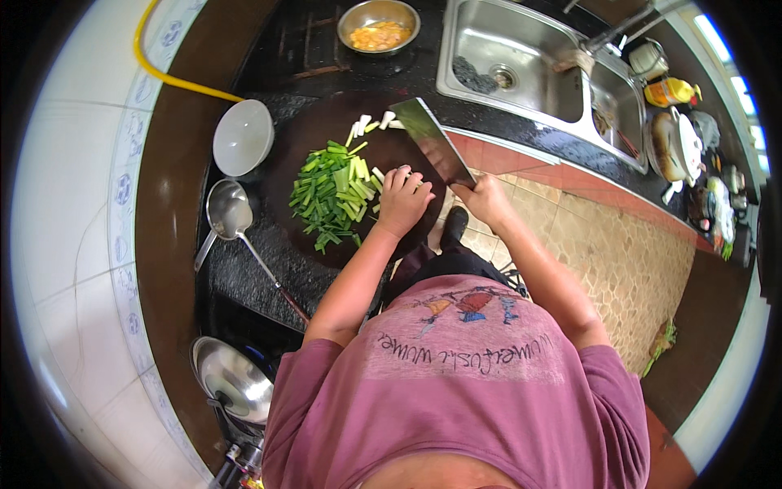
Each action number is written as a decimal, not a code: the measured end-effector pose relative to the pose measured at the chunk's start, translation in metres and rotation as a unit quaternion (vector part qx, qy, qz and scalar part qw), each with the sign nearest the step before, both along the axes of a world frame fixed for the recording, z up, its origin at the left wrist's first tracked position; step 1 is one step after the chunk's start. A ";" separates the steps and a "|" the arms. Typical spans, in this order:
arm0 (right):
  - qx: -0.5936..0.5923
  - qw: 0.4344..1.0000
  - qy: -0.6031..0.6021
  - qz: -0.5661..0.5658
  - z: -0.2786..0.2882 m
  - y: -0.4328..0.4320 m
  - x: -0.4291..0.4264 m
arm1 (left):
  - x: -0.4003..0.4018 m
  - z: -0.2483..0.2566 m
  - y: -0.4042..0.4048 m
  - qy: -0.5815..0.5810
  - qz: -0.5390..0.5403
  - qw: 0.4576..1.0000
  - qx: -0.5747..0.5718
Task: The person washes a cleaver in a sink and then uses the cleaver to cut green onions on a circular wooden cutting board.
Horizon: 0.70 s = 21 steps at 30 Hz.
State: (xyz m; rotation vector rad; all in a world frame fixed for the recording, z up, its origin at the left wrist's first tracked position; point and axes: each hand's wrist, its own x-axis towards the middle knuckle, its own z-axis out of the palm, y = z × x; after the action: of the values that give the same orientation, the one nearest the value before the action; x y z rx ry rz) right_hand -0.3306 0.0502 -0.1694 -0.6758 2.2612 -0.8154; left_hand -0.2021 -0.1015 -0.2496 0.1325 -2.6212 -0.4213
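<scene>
A round dark chopping board (317, 116) lies on the black stone counter. Cut green onion pieces (330, 189) are heaped on it, with several white ends (366, 124) apart from the heap near its far edge. My left hand (404, 198) rests on the board at the right of the heap, fingers bent over some pale stalks partly hidden beneath them. In my right hand (486, 198) is the handle of a cleaver (431, 140), its broad blade angled over the board's right part, to the right of my left fingers.
Beyond the board stands a steel bowl (348, 27) of orange-yellow food, beside a double steel sink (449, 55). Left of the board are a white bowl (243, 137) and a ladle (227, 209). A metal lid (235, 379) lies nearer. A lidded pot (672, 147) and bottles stand far right.
</scene>
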 end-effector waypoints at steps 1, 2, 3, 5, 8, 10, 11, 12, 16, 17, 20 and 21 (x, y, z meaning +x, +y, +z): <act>-0.039 0.999 -0.007 -0.020 -0.005 0.005 0.001 | 0.000 0.003 -0.004 -0.009 0.027 0.999 -0.044; -0.028 0.999 -0.001 -0.026 -0.008 0.009 0.001 | 0.005 0.007 -0.011 -0.025 0.084 0.995 -0.050; -0.033 0.999 -0.002 -0.023 -0.008 0.014 0.000 | 0.007 0.018 -0.018 -0.040 0.136 0.988 -0.055; -0.002 0.999 -0.009 -0.046 -0.007 0.019 0.001 | 0.013 0.036 -0.036 -0.045 0.164 0.983 -0.070; 0.026 0.999 -0.009 -0.032 -0.004 0.020 0.002 | 0.008 0.043 -0.075 0.012 0.145 0.985 0.092; 0.037 0.999 0.007 -0.025 -0.004 0.021 0.003 | 0.008 0.030 -0.115 -0.044 0.233 0.969 0.073; 0.045 0.999 0.005 -0.021 -0.005 0.021 0.004 | 0.014 0.020 -0.135 -0.071 0.251 0.965 0.037; 0.054 0.998 0.002 -0.017 -0.006 0.021 0.004 | 0.017 0.013 -0.149 -0.134 0.271 0.953 0.031; 0.028 0.999 0.002 -0.027 -0.011 0.028 0.003 | 0.001 0.032 -0.158 -0.282 0.228 0.931 0.040; 0.040 0.999 0.003 -0.032 -0.011 0.029 0.003 | -0.003 0.033 -0.157 -0.282 0.226 0.931 0.041; 0.037 0.999 0.003 -0.033 -0.011 0.031 0.006 | -0.010 0.043 -0.158 -0.379 0.174 0.909 -0.014; 0.022 0.999 0.004 -0.029 -0.010 0.031 0.007 | -0.009 0.042 -0.158 -0.379 0.174 0.909 -0.015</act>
State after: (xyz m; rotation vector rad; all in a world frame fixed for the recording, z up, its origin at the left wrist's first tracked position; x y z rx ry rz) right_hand -0.3240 0.0814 -0.1798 -0.5960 2.3093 -0.7883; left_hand -0.2111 -0.2596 -0.2077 0.9037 -3.2472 -0.2224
